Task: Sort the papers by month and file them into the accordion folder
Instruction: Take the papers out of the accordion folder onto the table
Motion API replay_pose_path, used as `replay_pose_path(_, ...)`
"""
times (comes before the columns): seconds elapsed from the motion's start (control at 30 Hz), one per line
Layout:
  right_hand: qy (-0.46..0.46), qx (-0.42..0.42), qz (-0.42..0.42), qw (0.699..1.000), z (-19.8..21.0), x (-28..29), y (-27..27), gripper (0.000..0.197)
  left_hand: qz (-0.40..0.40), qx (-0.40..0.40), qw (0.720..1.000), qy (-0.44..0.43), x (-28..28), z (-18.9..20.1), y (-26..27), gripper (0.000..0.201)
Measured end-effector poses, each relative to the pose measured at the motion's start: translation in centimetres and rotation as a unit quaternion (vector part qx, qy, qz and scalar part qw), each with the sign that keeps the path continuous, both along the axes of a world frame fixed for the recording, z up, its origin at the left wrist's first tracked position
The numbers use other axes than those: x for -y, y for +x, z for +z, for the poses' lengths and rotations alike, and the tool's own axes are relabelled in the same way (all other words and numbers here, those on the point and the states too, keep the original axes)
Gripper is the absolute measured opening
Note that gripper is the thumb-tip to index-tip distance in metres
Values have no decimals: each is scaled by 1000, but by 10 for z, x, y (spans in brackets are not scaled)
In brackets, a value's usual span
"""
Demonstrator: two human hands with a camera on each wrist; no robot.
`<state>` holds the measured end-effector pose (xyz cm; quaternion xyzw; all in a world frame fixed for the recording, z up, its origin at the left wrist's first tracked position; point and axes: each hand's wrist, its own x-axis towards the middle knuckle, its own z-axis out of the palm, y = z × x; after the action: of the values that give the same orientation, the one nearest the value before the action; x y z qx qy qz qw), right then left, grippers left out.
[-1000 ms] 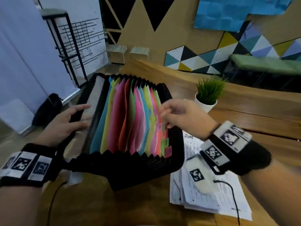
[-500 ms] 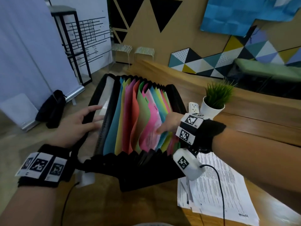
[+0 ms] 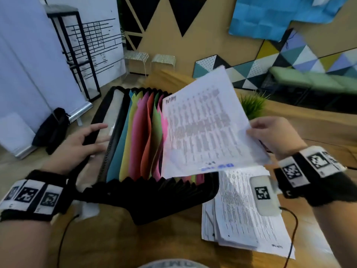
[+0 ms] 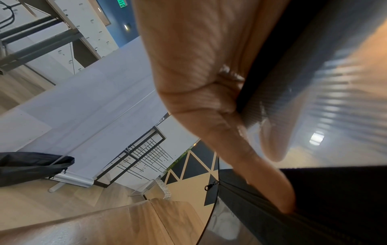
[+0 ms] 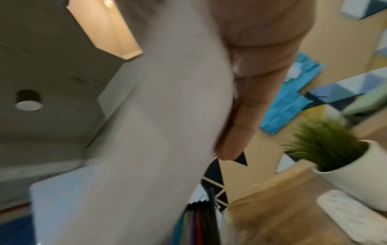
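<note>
White printed paper sheet (image 3: 204,132), thin, floppy, held by right edge in right hand (image 3: 270,136) above open black accordion folder with coloured dividers (image 3: 146,136). Month heading blurred, possibly "MAY". Folder's left flap pressed flat-fingered by left hand (image 3: 81,144). Two-edge support advised.

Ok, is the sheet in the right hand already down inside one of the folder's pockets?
No: in the head view the right hand holds the printed sheet above the open accordion folder, tilted over the coloured dividers.

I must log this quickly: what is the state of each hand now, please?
Left hand: open, fingers straight, resting on the accordion folder left edge.
Right hand: closed, pinching one printed sheet above the folder.
</note>
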<state>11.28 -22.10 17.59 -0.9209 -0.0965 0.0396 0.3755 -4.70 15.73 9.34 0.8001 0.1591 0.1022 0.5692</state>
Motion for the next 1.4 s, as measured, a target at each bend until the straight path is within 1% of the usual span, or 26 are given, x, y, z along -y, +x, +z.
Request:
replay_pose_path(0.07,39,-26,-40,998,-15,30,-2,8,1,-7,1000,2,-3,0,0,50)
replay_pose_path(0.13,70,-89,-100,989,-35,59,-3,10,-5,-6,1000,11,-13,-5,-1,51)
replay_pose_path(0.23,67,-136,-167,974,-73,101,-5,8,6,-7,1000,-21,-29,-13,3,52)
replay_pose_path(0.3,36,-136,-194,971,-106,126,-8,8,-6,8,997,-74,-39,-20,3,50)
replay_pose_path(0.33,13,-136,-204,969,-125,138,-10,9,9,36,995,-93,-43,-22,2,52)
replay_pose_path(0.37,-10,-137,-209,968,-146,147,-13,10,21,38,993,-111,-45,-28,4,52)
replay_pose_path(0.4,-31,-143,-213,966,-165,154,-17,12,26,-2,996,-88,-52,-34,6,47)
replay_pose_path(0.43,-52,-154,-217,963,-184,160,-20,15,26,3,993,-118,-68,-52,9,44)
replay_pose_path(0.47,-71,-169,-223,957,-200,162,-24,19,13,-24,993,-117,-75,-54,8,49)
replay_pose_path(0.5,-91,-189,-229,950,-213,163,-26,22,46,-17,994,-96,-66,-42,7,55)
replay_pose_path(0.53,-118,-213,-229,943,-221,163,-28,24,70,-16,997,-17,-67,-41,1,55)
replay_pose_path(0.57,-150,-233,-221,935,-226,161,-28,28,42,-22,999,-1,-65,-41,2,52)
replay_pose_path(0.6,-185,-240,-216,928,-223,156,-26,33,24,-34,998,-36,-49,-30,1,51)
replay_pose_path(0.63,-209,-224,-213,928,-217,148,-22,39,35,-41,998,-19,-35,-18,-2,53)
replay_pose_path(0.7,-209,-138,-176,952,-188,122,-10,44,25,-49,998,29,-18,-5,-5,57)
replay_pose_path(0.77,-150,-16,-97,984,-138,82,-5,35,-2,-44,999,28,-18,-2,-6,57)
replay_pose_path(0.8,-113,45,-51,991,-109,59,-6,30,0,-54,998,39,-16,-1,-6,56)
replay_pose_path(0.87,-33,133,46,990,-56,12,-19,20,0,-45,998,47,-2,6,-5,54)
replay_pose_path(0.93,44,145,159,976,-22,-30,-36,15,-5,-20,995,98,8,10,-3,52)
replay_pose_path(0.97,58,134,219,965,-13,-48,-44,14,-3,-21,990,140,10,11,-1,52)
replay_pose_path(1.0,45,115,271,955,-10,-62,-49,15,-5,-26,981,192,11,11,1,55)
replay_pose_path(1.07,-49,75,329,940,-15,-84,-55,20,-16,-38,957,288,12,15,5,63)
replay_pose_path(1.1,-106,66,329,936,-20,-91,-55,23,-14,-46,948,316,13,18,6,66)
replay_pose_path(1.2,-222,31,252,941,-29,-102,-52,32,-29,-50,924,378,11,22,12,73)
replay_pose_path(1.33,-335,-6,185,924,-34,-113,-53,35,-91,-92,870,475,15,23,15,80)
replay_pose_path(1.4,-359,0,172,917,-36,-120,-57,36,-130,-105,857,488,18,24,17,81)
